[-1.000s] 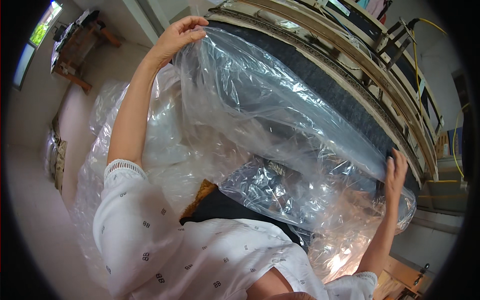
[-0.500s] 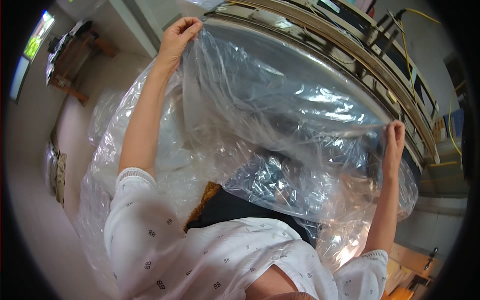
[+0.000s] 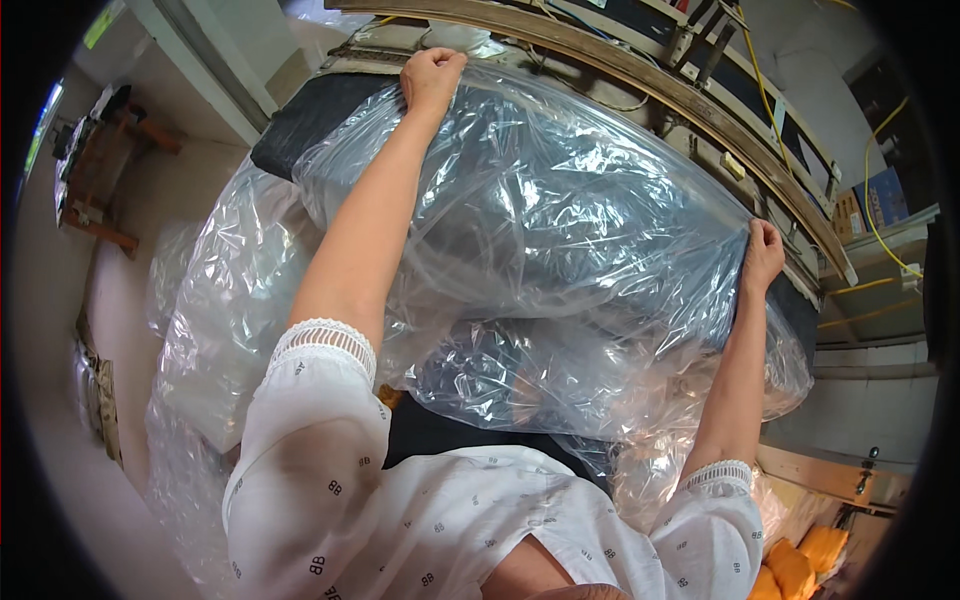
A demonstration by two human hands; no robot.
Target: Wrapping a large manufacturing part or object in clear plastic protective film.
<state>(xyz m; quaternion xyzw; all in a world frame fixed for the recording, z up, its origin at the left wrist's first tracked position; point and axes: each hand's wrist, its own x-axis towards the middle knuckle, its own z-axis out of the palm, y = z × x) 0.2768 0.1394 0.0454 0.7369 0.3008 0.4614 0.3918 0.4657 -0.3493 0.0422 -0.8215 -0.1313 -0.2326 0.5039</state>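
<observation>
A large sheet of clear plastic film is stretched between my two hands, its far edge running along the front of a long machine. At the upper left of that edge my left hand is closed, pinching the film. Farther right and nearer to me, my right hand pinches the same edge with fingers pressed together. The film is wrinkled and shiny and hangs down toward my lap in loose folds. Under it shows a dark padded surface, bare at its left end.
Beyond the film runs the machine's long wooden bar, with cables about it. More crumpled clear plastic lies to my left. A wooden table stands at the far left, a blue box at the right, orange bundles at lower right.
Both hands have moved the film's edge forward against the machine. My left hand has shifted right, and the dark surface's left end has come into view.
</observation>
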